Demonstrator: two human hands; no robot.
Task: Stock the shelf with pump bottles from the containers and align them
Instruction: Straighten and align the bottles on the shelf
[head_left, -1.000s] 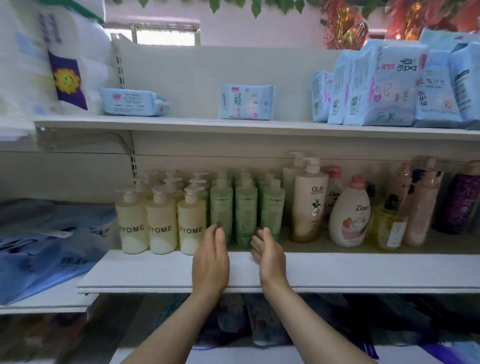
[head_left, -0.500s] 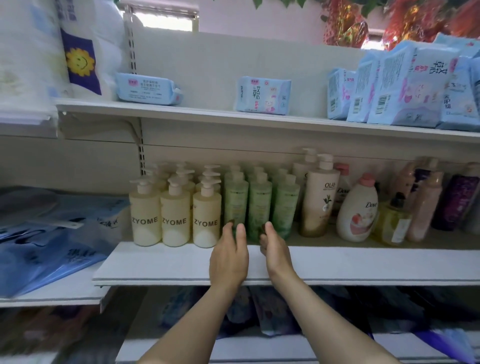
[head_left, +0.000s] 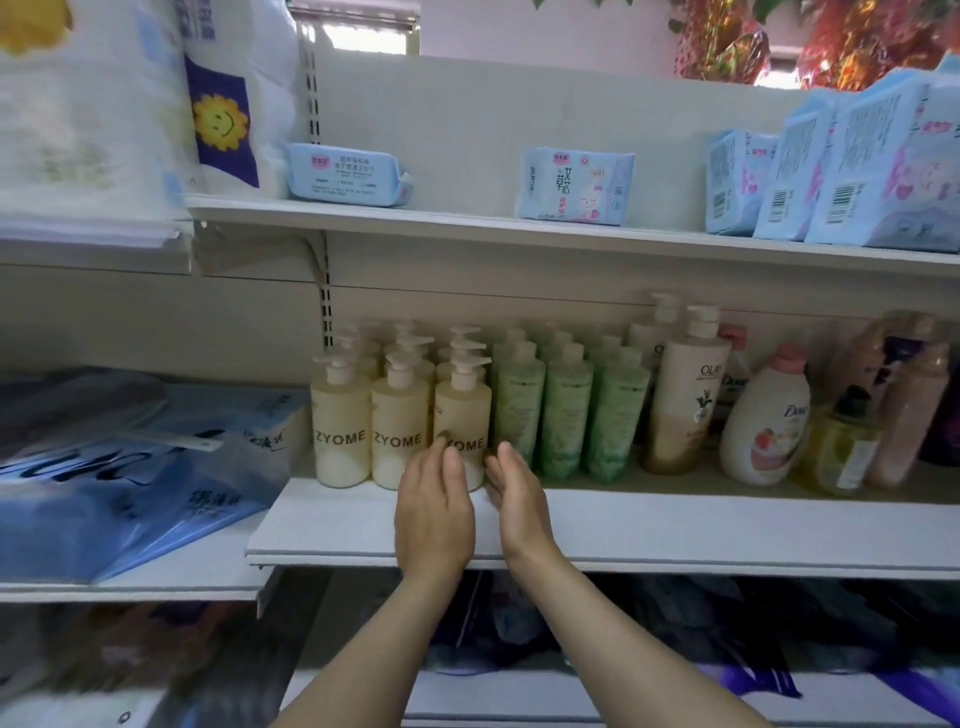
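Cream pump bottles (head_left: 400, 415): standing in rows at centre frame on the shelf (head_left: 675, 525), ZYOME labels facing out.
Left hand (head_left: 434, 512): fingers lying straight, tips touching the rightmost front bottle.
Right hand (head_left: 519, 493): fingers lying straight, flanking that bottle, holding nothing.
Green bottles (head_left: 566, 410): standing just right of the cream ones.

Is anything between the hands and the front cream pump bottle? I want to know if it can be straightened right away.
Nothing visible is in the way. The left hand already has its fingertips against the front of the right-hand cream bottle, and the right hand is open just beside it, over the bare front of the shelf.
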